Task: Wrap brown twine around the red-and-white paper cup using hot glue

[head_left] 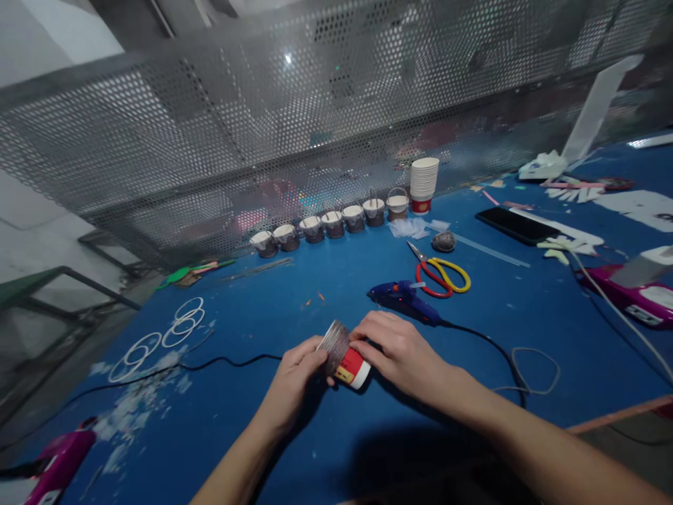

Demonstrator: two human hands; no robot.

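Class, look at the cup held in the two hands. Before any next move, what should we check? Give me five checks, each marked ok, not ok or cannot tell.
1. Left hand and right hand both grip the red-and-white paper cup, which lies sideways: ok.
2. Grey ribbed strip sits around one end of the cup: ok.
3. Strip fixed fast to the cup: cannot tell.
4. Blue glue gun lies on the blue table just beyond the right hand: ok.
5. Red-and-yellow-handled scissors lie shut, apart from both hands: ok.
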